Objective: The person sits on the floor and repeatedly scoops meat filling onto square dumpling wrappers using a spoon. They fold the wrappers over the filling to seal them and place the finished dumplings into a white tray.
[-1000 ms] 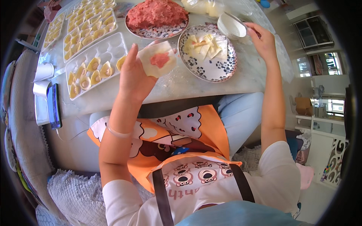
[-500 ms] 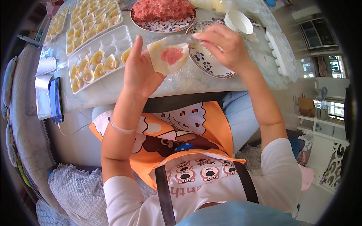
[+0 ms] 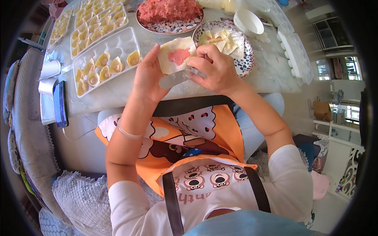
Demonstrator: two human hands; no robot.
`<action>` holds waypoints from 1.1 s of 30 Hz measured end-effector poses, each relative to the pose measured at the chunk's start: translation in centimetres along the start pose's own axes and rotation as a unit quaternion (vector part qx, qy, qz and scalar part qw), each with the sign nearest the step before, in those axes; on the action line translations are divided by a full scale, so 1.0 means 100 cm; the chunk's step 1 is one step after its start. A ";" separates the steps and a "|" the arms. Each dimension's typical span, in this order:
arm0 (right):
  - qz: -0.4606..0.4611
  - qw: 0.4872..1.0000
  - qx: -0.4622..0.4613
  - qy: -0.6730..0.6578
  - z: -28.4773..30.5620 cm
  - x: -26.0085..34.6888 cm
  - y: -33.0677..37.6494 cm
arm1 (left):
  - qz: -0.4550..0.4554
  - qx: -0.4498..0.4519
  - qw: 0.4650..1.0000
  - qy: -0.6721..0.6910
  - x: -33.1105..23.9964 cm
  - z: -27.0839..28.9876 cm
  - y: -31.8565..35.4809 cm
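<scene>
A pale square wonton wrapper (image 3: 165,66) rests on the fingers of my left hand (image 3: 149,78), its thumb raised along the wrapper's left edge. Pink minced meat (image 3: 179,57) is smeared across its middle. My right hand (image 3: 217,70) grips a flat, round-ended spreader (image 3: 172,80), the blade pointing left below the wrapper. Its thumb and forefinger touch the wrapper's right edge. Just beyond lies a patterned plate (image 3: 248,65) with several loose wrappers (image 3: 227,42). Further off, a mound of minced meat (image 3: 169,10) fills another patterned plate (image 3: 169,27).
At left, a white compartment tray (image 3: 125,42) holds several folded wontons (image 3: 116,66); fuller trays (image 3: 96,23) stand behind. A phone (image 3: 60,104) leans at the table's left edge. A white bowl (image 3: 249,21) and clear plastic trays (image 3: 293,55) stand at right.
My right hand has come down and nearer, turning the spreader from above the wrapper to below it. The wrapper has tilted in my left hand. More of the wrapper plate shows.
</scene>
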State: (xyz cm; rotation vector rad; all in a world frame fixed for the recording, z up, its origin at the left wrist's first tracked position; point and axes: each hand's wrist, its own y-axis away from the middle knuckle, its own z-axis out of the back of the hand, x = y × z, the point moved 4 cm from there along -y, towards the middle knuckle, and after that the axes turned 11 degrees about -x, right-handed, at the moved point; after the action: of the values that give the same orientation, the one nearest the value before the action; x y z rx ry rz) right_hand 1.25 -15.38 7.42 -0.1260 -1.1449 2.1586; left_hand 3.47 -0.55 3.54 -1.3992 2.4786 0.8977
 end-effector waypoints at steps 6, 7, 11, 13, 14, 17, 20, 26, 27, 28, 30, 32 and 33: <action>-0.075 0.988 -0.060 -0.124 0.007 -0.013 -0.013 | -0.022 0.128 0.991 0.013 0.010 0.003 -0.007; -0.174 0.973 -0.002 -0.149 0.007 -0.016 -0.013 | -0.066 0.082 0.993 -0.046 0.011 0.001 -0.005; -0.304 0.925 -0.026 -0.225 0.001 -0.025 -0.008 | -0.126 0.167 0.967 -0.147 0.017 -0.005 0.001; -0.325 0.922 -0.023 -0.212 0.001 -0.026 -0.006 | -0.160 0.141 0.945 -0.248 0.018 -0.008 0.004; -0.333 0.919 -0.021 -0.208 0.001 -0.026 -0.005 | -0.152 0.138 0.952 -0.228 0.019 -0.007 0.003; -0.336 0.918 -0.020 -0.210 -0.002 -0.028 0.000 | -0.130 0.138 0.967 -0.169 0.019 -0.004 -0.001; -0.350 0.897 -0.047 -0.265 0.000 -0.027 -0.001 | -0.115 0.150 0.973 -0.132 0.019 -0.006 -0.001; -0.411 0.874 -0.015 -0.258 -0.001 -0.034 0.006 | -0.099 0.159 0.973 -0.132 0.019 -0.011 0.001; -0.409 0.873 -0.009 -0.266 0.000 -0.034 0.005 | -0.102 0.154 0.974 -0.134 0.018 -0.011 0.001; -0.406 0.872 -0.002 -0.274 0.001 -0.033 0.004 | -0.106 0.149 0.974 -0.136 0.018 -0.011 0.002; -0.404 0.868 -0.003 -0.287 0.004 -0.031 0.005 | -0.145 0.112 0.960 -0.213 0.017 -0.009 0.001; -0.403 0.865 -0.018 -0.297 0.006 -0.031 0.006 | -0.198 0.079 0.934 -0.287 0.014 -0.005 -0.001; -0.400 0.866 -0.023 -0.299 0.006 -0.030 0.006 | -0.230 0.064 0.916 -0.322 0.012 0.000 -0.004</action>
State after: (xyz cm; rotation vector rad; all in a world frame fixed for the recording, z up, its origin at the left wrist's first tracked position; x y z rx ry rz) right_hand 3.03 -17.88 6.61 0.9064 -1.2645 1.4231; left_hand 3.14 -1.56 2.84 -1.2854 1.6041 0.8799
